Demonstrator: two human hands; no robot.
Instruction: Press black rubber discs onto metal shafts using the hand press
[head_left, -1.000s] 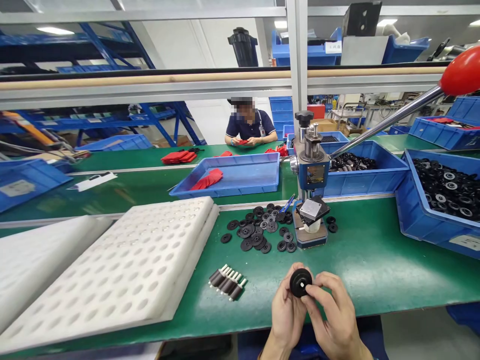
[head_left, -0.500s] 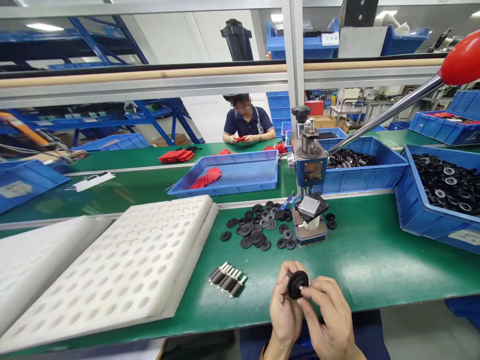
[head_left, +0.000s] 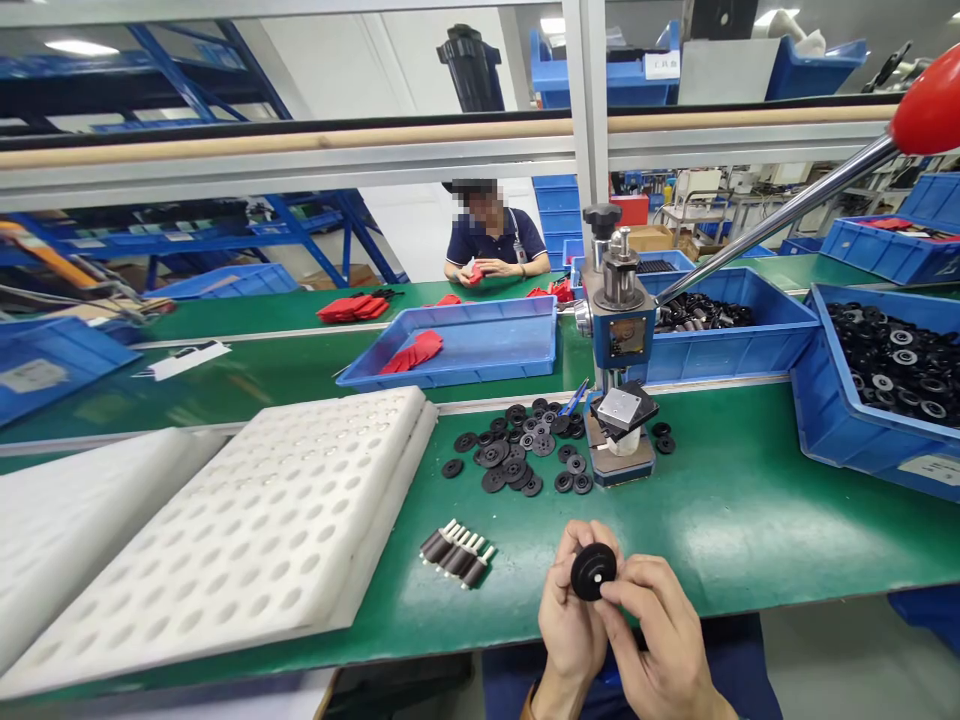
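Near the table's front edge, my left hand [head_left: 571, 610] is closed round a round black disc [head_left: 592, 572] with a small white pin end at its centre. The thumb and forefinger of my right hand [head_left: 651, 618] pinch the disc's lower right edge, close to the pin. Whatever sits behind the disc is hidden by my fingers. To the left lie several dark cylinders with white shafts [head_left: 457, 552], side by side. Farther back is a loose spread of black discs [head_left: 514, 455], some stacked on others.
A hand press [head_left: 622, 330] with a red-knobbed lever stands behind my hands. White foam trays [head_left: 300, 520] with round holes fill the left. Blue bins [head_left: 862, 430] of black parts stand at right. Across the bench, a person [head_left: 495, 240] handles something red beyond a blue tray [head_left: 487, 375].
The disc has turned slightly in my hands, so its face and white pin show more toward me. My right fingertips have shifted down from the pin to the disc's edge.
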